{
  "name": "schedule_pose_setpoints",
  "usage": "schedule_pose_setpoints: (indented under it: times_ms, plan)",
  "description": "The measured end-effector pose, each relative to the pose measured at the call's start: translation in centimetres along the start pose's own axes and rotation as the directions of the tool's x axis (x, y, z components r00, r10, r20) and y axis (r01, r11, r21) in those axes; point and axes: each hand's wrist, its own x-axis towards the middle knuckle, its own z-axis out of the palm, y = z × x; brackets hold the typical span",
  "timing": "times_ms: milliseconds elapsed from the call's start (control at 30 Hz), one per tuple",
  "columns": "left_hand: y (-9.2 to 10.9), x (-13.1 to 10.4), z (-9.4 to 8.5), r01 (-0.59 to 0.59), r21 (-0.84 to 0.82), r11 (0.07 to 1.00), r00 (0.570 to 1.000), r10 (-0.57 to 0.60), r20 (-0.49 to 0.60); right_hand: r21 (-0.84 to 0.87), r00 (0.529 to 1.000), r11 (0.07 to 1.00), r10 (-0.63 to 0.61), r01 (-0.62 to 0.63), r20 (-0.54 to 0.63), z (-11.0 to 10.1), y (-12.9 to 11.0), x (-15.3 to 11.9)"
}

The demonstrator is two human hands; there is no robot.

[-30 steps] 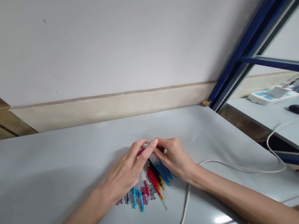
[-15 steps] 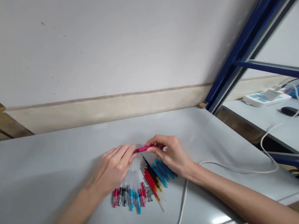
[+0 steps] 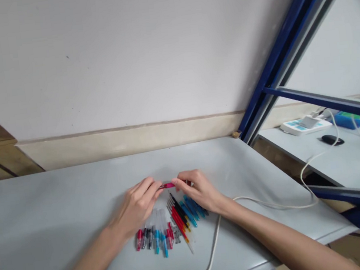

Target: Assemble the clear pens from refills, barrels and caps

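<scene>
A pink-red pen (image 3: 168, 185) is held level between my two hands, just above the grey table (image 3: 75, 191). My left hand (image 3: 142, 199) is closed on its left end, and my right hand (image 3: 197, 188) pinches the right end. Fingers hide both ends of it. Below my hands lie several red and black ink refills (image 3: 178, 217) with yellowish tails. Blue pen barrels (image 3: 189, 210) lie partly under my right hand. To the left are several clear tubes with red, black and blue ends (image 3: 156, 234). Small grey pieces (image 3: 176, 235) sit between these and the refills.
A white cable (image 3: 215, 246) curves across the table near my right forearm. On the right, a blue metal frame (image 3: 260, 94) separates this table from another one with a white power strip (image 3: 297, 127) and a black mouse (image 3: 332, 139). A wall stands behind.
My right hand has shifted its grip along the pen toward my left hand, so less of the pen shows. The camera view has turned slightly; the loose parts lie as before.
</scene>
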Motion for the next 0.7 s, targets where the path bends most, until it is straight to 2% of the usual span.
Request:
schedule_pose_setpoints:
  times_ms: [67, 133, 267, 367, 500, 700]
  plan:
    - [0.38, 0.17, -0.08, -0.001, -0.002, 1.0, 1.0, 0.001, -0.006, 0.047, 0.995, 0.994, 0.093, -0.095, 0.027, 0.08, 0.27, 0.01]
    - [0.53, 0.26, -0.1, 0.026, 0.023, 0.999, 1.0, -0.026, -0.015, 0.144, 0.99, 0.98, 0.135, -0.14, 0.043, 0.07, 0.37, 0.11]
    - [0.08, 0.11, -0.06, 0.127, 0.031, 0.991, 0.992, -0.126, -0.026, 0.31, 0.993, 0.944, 0.112, -0.115, 0.028, -0.15, 0.11, 0.35]
    - [-0.08, 0.02, -0.23, 0.116, 0.022, 0.993, 0.993, -0.116, -0.014, 0.275, 0.993, 0.955, 0.115, -0.112, 0.004, -0.16, 0.14, 0.32]
    - [0.43, 0.38, -0.7, 0.048, 0.017, 0.999, 0.999, -0.049, 0.017, 0.257, 0.973, 0.939, 0.219, -0.23, 0.073, 0.08, 0.34, 0.11]
    - [-0.14, 0.33, -0.6, 0.068, -0.024, 0.997, 0.998, -0.068, 0.002, 0.372, 0.979, 0.91, 0.205, -0.184, -0.016, -0.12, -0.18, 0.35]
